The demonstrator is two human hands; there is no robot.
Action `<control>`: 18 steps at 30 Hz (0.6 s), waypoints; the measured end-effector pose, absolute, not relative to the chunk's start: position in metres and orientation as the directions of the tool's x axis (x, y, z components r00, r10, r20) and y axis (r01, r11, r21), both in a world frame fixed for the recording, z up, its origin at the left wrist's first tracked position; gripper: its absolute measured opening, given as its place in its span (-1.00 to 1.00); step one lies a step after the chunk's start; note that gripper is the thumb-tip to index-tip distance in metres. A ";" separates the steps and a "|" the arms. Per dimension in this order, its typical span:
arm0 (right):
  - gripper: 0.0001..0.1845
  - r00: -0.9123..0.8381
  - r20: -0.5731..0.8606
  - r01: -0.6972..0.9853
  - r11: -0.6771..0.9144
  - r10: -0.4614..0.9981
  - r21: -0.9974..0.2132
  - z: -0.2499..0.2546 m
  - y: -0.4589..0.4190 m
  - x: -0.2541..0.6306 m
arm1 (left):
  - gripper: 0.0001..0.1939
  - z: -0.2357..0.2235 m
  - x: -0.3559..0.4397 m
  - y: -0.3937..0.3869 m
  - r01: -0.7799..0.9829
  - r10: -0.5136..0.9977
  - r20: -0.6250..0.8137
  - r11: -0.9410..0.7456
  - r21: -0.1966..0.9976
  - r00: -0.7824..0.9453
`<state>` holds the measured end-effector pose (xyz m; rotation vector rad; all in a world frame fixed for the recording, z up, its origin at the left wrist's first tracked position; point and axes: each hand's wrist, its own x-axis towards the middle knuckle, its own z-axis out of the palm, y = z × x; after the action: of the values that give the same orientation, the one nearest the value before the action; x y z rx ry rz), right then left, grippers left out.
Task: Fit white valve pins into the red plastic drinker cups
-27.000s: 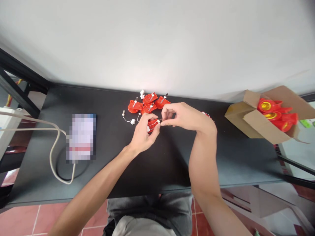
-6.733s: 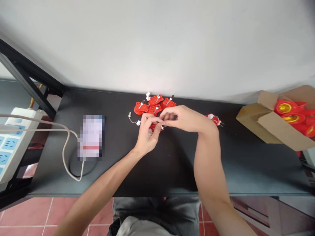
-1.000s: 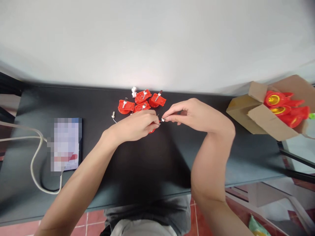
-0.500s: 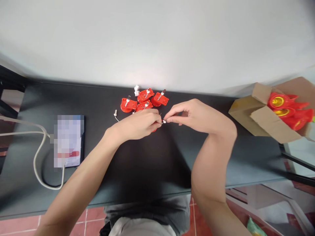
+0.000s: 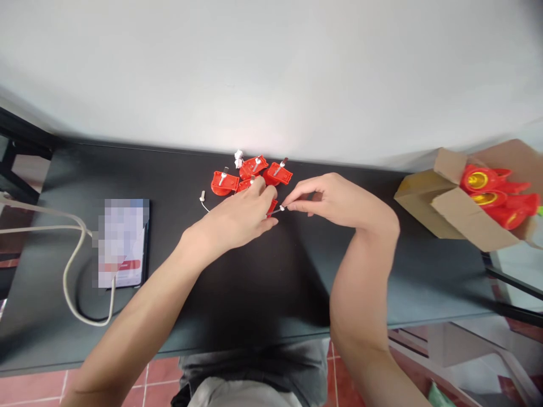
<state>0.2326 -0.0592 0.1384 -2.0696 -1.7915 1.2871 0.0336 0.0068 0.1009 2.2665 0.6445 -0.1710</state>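
No writing could be read. The flat printed item (image 5: 123, 243) on the black table (image 5: 263, 294) was pixelated, leaving only blurred pale patches and a red band, with no legible word or number. The cardboard box (image 5: 418, 195) and the red plastic pieces (image 5: 224, 183) showed no readable marks.

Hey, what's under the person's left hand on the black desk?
The left hand partly covers a red plastic piece, and another red piece shows at its fingertips. Whatever lies directly beneath the palm is hidden; black desktop shows beyond it.
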 end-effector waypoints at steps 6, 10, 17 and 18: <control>-0.80 -0.114 -0.500 0.707 -0.283 0.859 -0.648 0.130 -0.055 0.236 | -0.60 0.113 0.035 -0.006 0.616 0.454 -0.420 -0.637 0.463 0.786; -0.80 -0.127 -0.522 0.647 -0.328 0.844 -0.688 0.121 -0.052 0.240 | -0.65 0.109 0.040 -0.007 0.654 0.479 -0.452 -0.624 0.427 0.752; -0.81 -0.190 -0.530 0.581 -0.340 0.826 -0.739 0.107 -0.048 0.244 | -0.77 0.099 0.046 -0.003 0.655 0.455 -0.474 -0.572 0.493 0.754; -0.80 -0.197 -0.531 0.578 -0.340 0.824 -0.742 0.106 -0.048 0.244 | -0.79 0.098 0.047 -0.002 0.659 0.461 -0.472 -0.554 0.509 0.751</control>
<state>0.2442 -0.0475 0.1058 -1.8246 -1.6480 1.5550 0.0472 -0.0016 0.0977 2.2570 0.8356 -0.3728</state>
